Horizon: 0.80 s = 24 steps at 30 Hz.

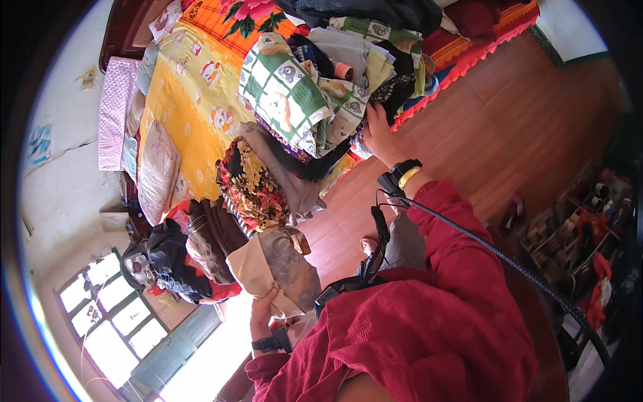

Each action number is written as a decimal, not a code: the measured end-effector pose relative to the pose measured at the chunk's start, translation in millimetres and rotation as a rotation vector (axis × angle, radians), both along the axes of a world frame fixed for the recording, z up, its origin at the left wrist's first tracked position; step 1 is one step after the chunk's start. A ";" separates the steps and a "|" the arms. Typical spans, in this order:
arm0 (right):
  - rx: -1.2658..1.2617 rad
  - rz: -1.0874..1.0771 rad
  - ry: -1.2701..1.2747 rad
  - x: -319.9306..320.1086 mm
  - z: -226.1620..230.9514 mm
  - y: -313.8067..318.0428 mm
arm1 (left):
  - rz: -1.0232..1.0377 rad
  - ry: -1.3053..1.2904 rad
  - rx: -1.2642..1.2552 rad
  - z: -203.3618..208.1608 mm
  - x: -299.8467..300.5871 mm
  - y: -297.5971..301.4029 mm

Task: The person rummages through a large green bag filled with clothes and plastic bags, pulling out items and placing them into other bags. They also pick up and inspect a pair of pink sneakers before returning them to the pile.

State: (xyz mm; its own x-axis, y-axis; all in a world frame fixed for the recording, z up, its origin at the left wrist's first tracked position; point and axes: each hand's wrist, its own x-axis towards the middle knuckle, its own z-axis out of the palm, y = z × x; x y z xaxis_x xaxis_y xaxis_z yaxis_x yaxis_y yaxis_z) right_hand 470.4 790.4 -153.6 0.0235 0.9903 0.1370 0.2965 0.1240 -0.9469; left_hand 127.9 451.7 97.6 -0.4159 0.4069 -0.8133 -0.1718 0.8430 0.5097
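Nearest the camera is the person's ribbed red top (415,328), with a black cable (509,261) running across its right sleeve. The left hand (263,307) grips a beige cloth (254,262), thumb on top, at the lower middle of the view; a grey patterned cloth (291,268) lies against it. The right hand (380,137) reaches up to the near edge of a pile of clothes (335,50), touching it; whether its fingers close on any fabric, I cannot tell.

In that pile, a green-and-white checked cloth (278,100) shows printed bears. Just beside it are a plain grey garment (281,167) and a dark cloth (254,191) with red and yellow flowers. Beyond, the yellow bedsheet (194,120) carries cartoon figures, and a pillow (159,171) lies in clear wrapping. Brown clothes (216,231) are heaped left of the beige cloth. On the wall, a bluish poster (39,144) has markings too small to read.
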 end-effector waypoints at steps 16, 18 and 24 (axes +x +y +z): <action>-0.560 0.857 -0.130 -21.9 -66.2 -67.6 | 0.157 -0.002 0.154 16.7 1.7 -43.6; -0.753 0.911 0.027 -54.2 -55.0 -76.3 | 0.233 -0.018 0.154 18.5 -1.6 -57.7; -0.809 1.005 0.281 -130.2 -5.1 -74.8 | 0.338 0.034 0.181 25.1 -9.7 -106.4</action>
State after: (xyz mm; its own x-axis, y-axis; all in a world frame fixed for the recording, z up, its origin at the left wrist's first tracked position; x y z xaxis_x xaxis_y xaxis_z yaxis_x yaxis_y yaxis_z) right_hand 340.2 715.6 -158.7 -0.8345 0.3926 -0.3866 0.1904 -0.4530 -0.8710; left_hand 118.2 345.4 122.7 -0.5765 0.3783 -0.7242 -0.4051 0.6374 0.6554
